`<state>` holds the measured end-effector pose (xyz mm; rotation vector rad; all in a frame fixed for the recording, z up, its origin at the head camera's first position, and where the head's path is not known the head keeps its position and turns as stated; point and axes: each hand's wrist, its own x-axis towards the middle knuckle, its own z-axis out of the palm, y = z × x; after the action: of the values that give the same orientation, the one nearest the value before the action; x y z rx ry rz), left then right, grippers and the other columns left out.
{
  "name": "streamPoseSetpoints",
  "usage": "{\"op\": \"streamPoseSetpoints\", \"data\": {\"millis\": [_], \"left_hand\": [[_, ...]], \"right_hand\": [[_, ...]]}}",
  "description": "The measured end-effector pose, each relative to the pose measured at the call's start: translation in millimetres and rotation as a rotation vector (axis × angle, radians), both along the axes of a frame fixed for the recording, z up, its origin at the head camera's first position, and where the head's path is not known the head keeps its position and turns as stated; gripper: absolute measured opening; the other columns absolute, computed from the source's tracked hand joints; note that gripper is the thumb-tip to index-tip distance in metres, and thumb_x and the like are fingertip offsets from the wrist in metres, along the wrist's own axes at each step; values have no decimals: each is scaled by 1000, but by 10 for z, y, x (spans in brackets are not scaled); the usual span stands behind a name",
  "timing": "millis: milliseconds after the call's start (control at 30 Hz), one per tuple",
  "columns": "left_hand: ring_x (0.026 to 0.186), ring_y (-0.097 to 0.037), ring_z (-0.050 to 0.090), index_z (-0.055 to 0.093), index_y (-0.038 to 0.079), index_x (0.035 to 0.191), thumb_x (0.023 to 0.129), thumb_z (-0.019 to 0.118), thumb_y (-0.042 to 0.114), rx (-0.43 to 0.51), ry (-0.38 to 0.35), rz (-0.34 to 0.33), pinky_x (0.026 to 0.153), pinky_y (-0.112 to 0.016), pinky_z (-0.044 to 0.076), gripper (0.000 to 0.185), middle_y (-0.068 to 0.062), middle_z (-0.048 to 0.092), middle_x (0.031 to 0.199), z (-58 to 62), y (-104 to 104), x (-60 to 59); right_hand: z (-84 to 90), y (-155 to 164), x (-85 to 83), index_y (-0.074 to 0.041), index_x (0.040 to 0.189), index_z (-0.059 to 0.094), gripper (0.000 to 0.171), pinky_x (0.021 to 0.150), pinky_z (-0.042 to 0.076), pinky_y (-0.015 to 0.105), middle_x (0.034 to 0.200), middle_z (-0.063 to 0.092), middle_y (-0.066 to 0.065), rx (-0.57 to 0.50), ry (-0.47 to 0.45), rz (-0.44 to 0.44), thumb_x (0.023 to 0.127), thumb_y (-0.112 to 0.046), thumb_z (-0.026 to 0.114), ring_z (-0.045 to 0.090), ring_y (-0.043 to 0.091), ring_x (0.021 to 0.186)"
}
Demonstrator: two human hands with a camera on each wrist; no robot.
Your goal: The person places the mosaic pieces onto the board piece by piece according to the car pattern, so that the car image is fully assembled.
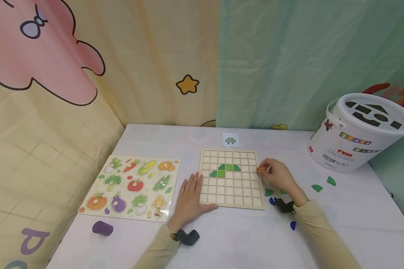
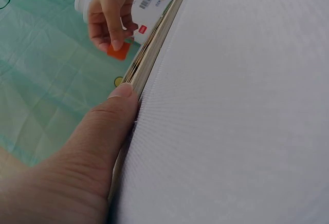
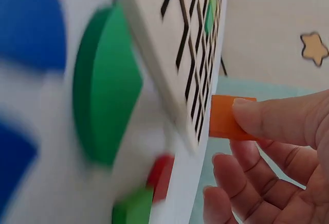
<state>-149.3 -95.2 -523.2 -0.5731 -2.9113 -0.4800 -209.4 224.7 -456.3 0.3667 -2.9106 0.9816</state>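
Observation:
A wooden grid board point(image 1: 233, 193) lies on the table, with green quarter-round and square pieces point(image 1: 221, 173) set in two rows of its cells. My left hand point(image 1: 187, 200) rests flat at the board's left front corner, fingers along the left side and thumb on the front edge. An orange square tile point(image 3: 222, 116) is pinched between the thumb and fingers of my right hand point(image 1: 278, 175), just off the board's right edge. Beside that edge, partly under the right hand and wrist, lie a green quarter-round piece point(image 1: 268, 192), blue pieces point(image 1: 293, 225) and a red piece point(image 3: 162, 176).
Behind the board sits a small pattern card point(image 1: 230, 140). A vegetable peg puzzle point(image 1: 128, 186) lies to the left, with a purple cylinder point(image 1: 102, 228) in front of it. At the back right stands a white lidded bucket point(image 1: 350, 149), two green pieces point(image 1: 317, 188) nearby.

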Motion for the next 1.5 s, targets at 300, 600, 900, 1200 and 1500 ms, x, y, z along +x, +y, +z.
{"op": "streamPoseSetpoints", "data": {"millis": [300, 600, 900, 1200, 1500], "left_hand": [[142, -31, 13, 25, 0, 149, 74, 55, 77, 31, 11, -12, 114, -46, 8, 111, -17, 20, 154, 21, 1, 0], [143, -27, 8, 21, 3, 150, 74, 51, 79, 12, -30, 0, 114, -42, 3, 112, -14, 17, 156, 16, -1, -5], [143, -27, 8, 21, 3, 150, 74, 48, 81, 0, -21, 0, 114, -42, 4, 113, -14, 17, 156, 20, -7, -15], [143, -27, 8, 21, 3, 150, 74, 49, 81, -1, -30, 1, 114, -41, 4, 113, -14, 17, 156, 30, -11, -10], [143, -26, 7, 21, 3, 150, 74, 49, 81, -8, -35, 3, 114, -41, 3, 113, -14, 17, 156, 18, -12, -6]], "right_hand": [[-60, -447, -17, -13, 86, 69, 7, 54, 40, 29, 80, 63, -4, -52, -20, 98, 83, -17, 74, 48, 14, 63], [-117, -754, -93, -13, 87, 71, 5, 54, 40, 28, 81, 64, -5, -33, -2, 148, 84, -17, 73, 46, 13, 62], [-88, -834, -145, -14, 85, 69, 6, 56, 42, 29, 75, 62, -7, -24, -45, 129, 85, -17, 73, 49, 13, 61], [-89, -850, -188, -11, 81, 72, 6, 59, 44, 31, 78, 64, -5, 9, -32, 115, 84, -16, 73, 51, 12, 65], [-93, -885, -191, -12, 78, 73, 5, 65, 48, 35, 76, 65, -4, 65, -8, 91, 83, -14, 74, 57, 15, 71]]}}
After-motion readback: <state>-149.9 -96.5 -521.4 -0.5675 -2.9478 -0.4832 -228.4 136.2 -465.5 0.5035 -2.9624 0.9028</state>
